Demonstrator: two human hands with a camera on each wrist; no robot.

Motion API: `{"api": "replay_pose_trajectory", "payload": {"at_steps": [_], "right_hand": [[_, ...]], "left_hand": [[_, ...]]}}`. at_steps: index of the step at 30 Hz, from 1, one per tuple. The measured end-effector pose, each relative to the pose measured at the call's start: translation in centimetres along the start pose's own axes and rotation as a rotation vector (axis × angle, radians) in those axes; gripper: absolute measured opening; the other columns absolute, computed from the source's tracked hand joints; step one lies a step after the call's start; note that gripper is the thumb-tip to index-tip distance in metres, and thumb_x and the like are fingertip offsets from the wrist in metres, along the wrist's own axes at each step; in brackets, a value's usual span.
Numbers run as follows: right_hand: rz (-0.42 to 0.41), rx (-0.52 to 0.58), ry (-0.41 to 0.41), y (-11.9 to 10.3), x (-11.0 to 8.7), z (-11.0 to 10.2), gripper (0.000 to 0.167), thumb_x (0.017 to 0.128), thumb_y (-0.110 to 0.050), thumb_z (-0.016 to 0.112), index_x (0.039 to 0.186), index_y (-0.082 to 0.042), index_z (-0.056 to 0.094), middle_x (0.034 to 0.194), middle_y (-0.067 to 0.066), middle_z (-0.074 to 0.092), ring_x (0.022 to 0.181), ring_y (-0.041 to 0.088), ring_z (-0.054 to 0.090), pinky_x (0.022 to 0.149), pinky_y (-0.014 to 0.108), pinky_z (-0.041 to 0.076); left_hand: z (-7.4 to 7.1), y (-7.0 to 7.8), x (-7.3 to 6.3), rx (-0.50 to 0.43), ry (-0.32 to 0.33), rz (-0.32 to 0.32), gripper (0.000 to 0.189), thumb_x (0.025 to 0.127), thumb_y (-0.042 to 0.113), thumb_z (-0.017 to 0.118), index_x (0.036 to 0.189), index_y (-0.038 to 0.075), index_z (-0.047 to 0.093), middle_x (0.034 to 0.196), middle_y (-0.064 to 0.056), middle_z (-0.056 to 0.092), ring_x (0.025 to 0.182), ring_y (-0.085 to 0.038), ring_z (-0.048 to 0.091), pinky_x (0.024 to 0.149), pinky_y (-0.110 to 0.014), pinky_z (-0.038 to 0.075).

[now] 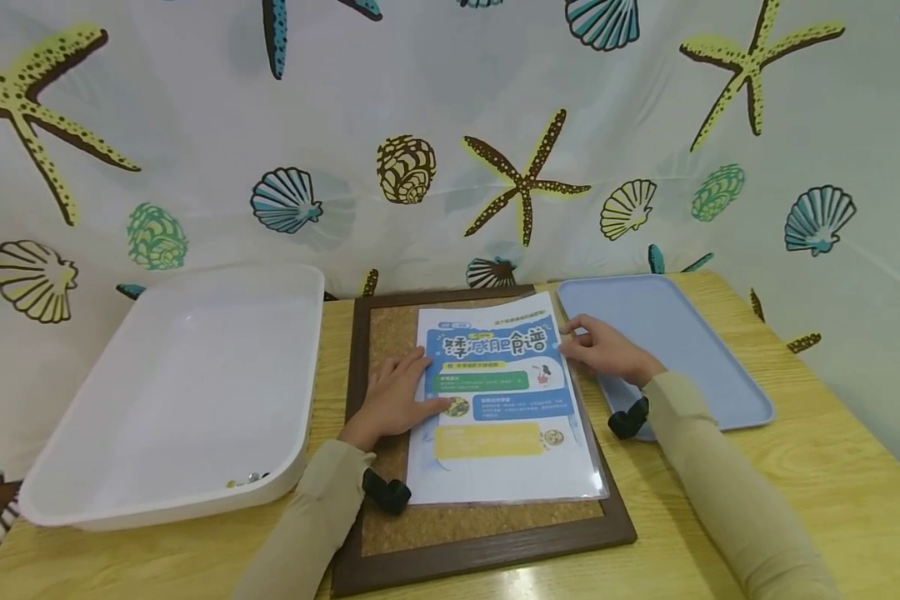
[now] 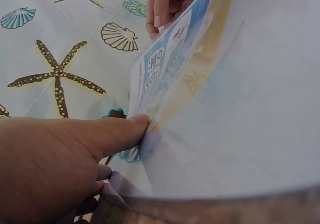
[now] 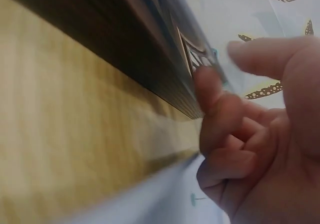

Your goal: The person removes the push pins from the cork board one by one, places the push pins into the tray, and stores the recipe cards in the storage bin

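A printed sheet in a clear plastic cover, with blue, green and yellow text blocks, lies over a brown-framed cork board. At its left side my left hand rests with fingers extended. In the left wrist view, the thumb touches the cover near its edge, while the other fingers are partly hidden. My right hand is at the sheet's upper right edge. The right wrist view shows its thumb apart from the bent index finger; contact with the edge is unclear.
A large white tub stands on the left, with small objects in its near corner. A blue tray lies right of the board on the wooden table. Behind hangs a shell-and-starfish patterned cloth.
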State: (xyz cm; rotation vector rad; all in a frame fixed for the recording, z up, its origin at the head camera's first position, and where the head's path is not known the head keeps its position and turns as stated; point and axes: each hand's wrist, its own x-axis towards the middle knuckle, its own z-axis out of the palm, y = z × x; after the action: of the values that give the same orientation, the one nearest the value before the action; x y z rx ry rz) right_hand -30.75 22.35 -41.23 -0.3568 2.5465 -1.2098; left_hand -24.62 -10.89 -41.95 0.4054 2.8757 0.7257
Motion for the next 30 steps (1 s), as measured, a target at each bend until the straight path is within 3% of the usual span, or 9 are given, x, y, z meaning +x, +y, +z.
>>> {"api": "replay_pose_trajectory", "payload": {"at_steps": [3, 8, 16, 23, 30], "right_hand": [[-0.004, 0.031, 0.009, 0.2, -0.3, 0.4, 0.042, 0.096, -0.026, 0.057, 0.128, -0.003, 0.043, 0.098, 0.014, 0.066, 0.078, 0.018, 0.056, 0.069, 0.027, 0.042], [-0.036, 0.054, 0.004, 0.2, -1.1, 0.7, 0.038, 0.096, -0.022, 0.057, 0.125, -0.002, 0.044, 0.084, 0.008, 0.063, 0.069, 0.017, 0.052, 0.063, 0.026, 0.041], [-0.048, 0.064, -0.006, 0.3, -2.0, 0.8, 0.031, 0.096, -0.018, 0.057, 0.120, -0.002, 0.048, 0.081, 0.008, 0.063, 0.062, 0.016, 0.049, 0.057, 0.025, 0.040], [-0.090, 0.047, -0.002, 0.1, -2.7, 1.2, 0.029, 0.095, -0.013, 0.057, 0.119, 0.002, 0.049, 0.067, 0.006, 0.056, 0.051, 0.012, 0.044, 0.051, 0.026, 0.039], [-0.052, 0.065, 0.006, -0.5, -3.1, 1.8, 0.019, 0.098, -0.015, 0.052, 0.106, 0.003, 0.053, 0.064, 0.003, 0.055, 0.048, 0.014, 0.042, 0.049, 0.026, 0.038]], "left_hand": [[0.2, -0.2, 0.0, -0.007, -0.003, -0.006, 0.079, 0.087, 0.044, 0.066, 0.148, 0.005, 0.035, 0.160, -0.014, 0.021, 0.140, -0.036, 0.022, 0.114, -0.056, 0.014], [0.4, -0.2, 0.1, -0.014, -0.003, -0.010, 0.079, 0.087, 0.044, 0.066, 0.148, 0.005, 0.035, 0.160, -0.013, 0.021, 0.139, -0.036, 0.022, 0.113, -0.056, 0.016], [0.0, 0.0, 0.0, -0.003, -0.002, -0.017, 0.078, 0.087, 0.043, 0.066, 0.148, 0.005, 0.036, 0.160, -0.014, 0.021, 0.138, -0.036, 0.023, 0.113, -0.056, 0.017], [-0.1, 0.2, -0.1, 0.003, 0.011, 0.014, 0.076, 0.088, 0.042, 0.066, 0.146, 0.003, 0.037, 0.158, -0.017, 0.024, 0.135, -0.038, 0.026, 0.110, -0.057, 0.020], [0.0, 0.2, 0.1, 0.005, 0.005, 0.011, 0.076, 0.088, 0.043, 0.066, 0.147, 0.003, 0.037, 0.158, -0.016, 0.024, 0.137, -0.038, 0.024, 0.110, -0.057, 0.019]]}}
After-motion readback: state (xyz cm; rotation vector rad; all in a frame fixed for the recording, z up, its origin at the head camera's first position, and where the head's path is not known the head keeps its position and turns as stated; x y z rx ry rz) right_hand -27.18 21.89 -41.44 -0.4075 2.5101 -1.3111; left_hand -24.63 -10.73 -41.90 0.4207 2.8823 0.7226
